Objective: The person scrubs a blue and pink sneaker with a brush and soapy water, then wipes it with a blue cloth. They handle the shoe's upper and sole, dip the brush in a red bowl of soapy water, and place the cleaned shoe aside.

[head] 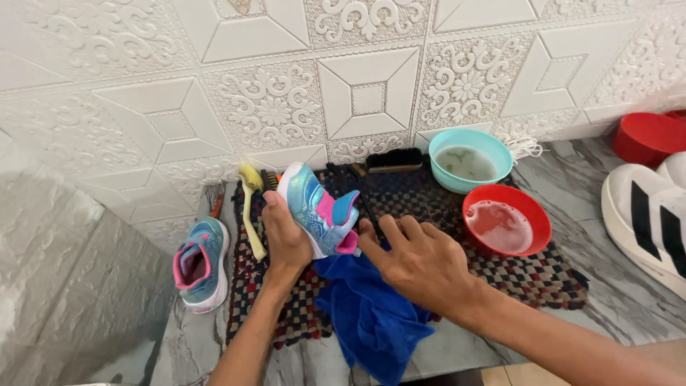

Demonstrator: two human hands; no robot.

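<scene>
My left hand (284,234) grips a small blue and pink child's shoe (319,207) by its white sole, holding it tilted above a checkered mat (543,275). My right hand (418,261) rests fingers-down on a blue cloth (368,314) right beside the shoe's heel, fingertips touching the cloth near the shoe. The matching second shoe (201,263) lies on the marble counter at the left, opening up.
A red bowl (507,220) of soapy water and a teal bowl (470,159) of cloudy water stand at the mat's far right. A black brush (394,159) and a yellow brush (250,207) lie by the tiled wall. A large white striped sneaker (647,221) and red container (647,136) sit right.
</scene>
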